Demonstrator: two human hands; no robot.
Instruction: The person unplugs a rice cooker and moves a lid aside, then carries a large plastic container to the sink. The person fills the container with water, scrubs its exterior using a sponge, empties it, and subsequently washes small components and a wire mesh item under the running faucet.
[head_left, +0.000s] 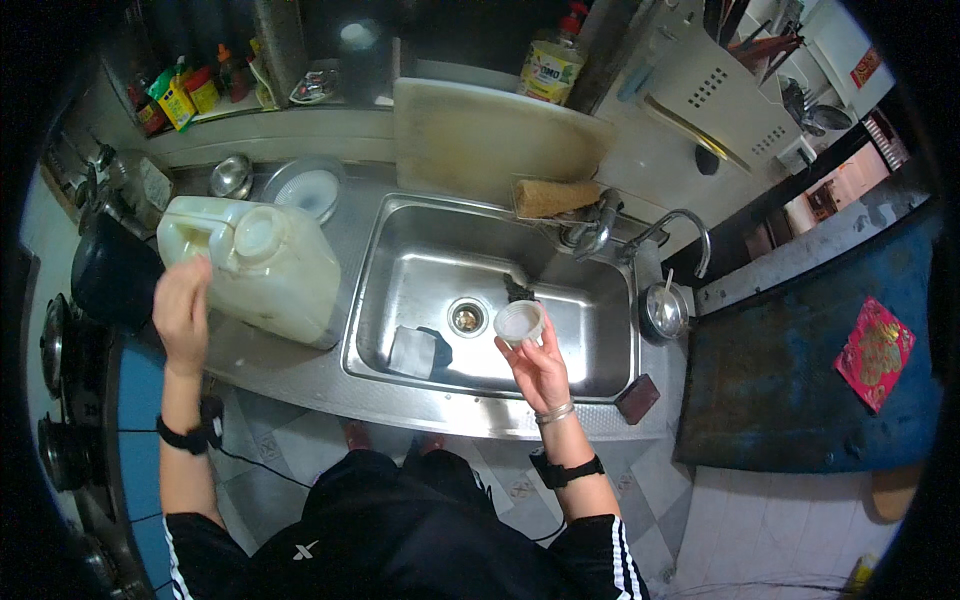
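Note:
My right hand (541, 366) holds a round whitish plastic screw cap (519, 322) over the stainless steel sink (427, 240), its hollow side facing up. On the counter left of the sink stands a large translucent plastic jerrycan (289, 277). Its mouth (259, 234) looks pale; whether it is covered, I cannot tell. My left hand (182, 307) is at the can's left side, near the handle, slightly blurred, with its fingers drawn together. Whether it touches the can is unclear. A pale grey cloth or pad (412, 352) lies in the sink, left of the drain (467, 318).
A faucet (600, 229) and a curved thin spout (694, 225) rise behind the sink's right part. A cutting board (487, 139) leans on the wall. A metal bowl (665, 311) stands right of the sink, and a dark red block (637, 399) sits at its front right corner.

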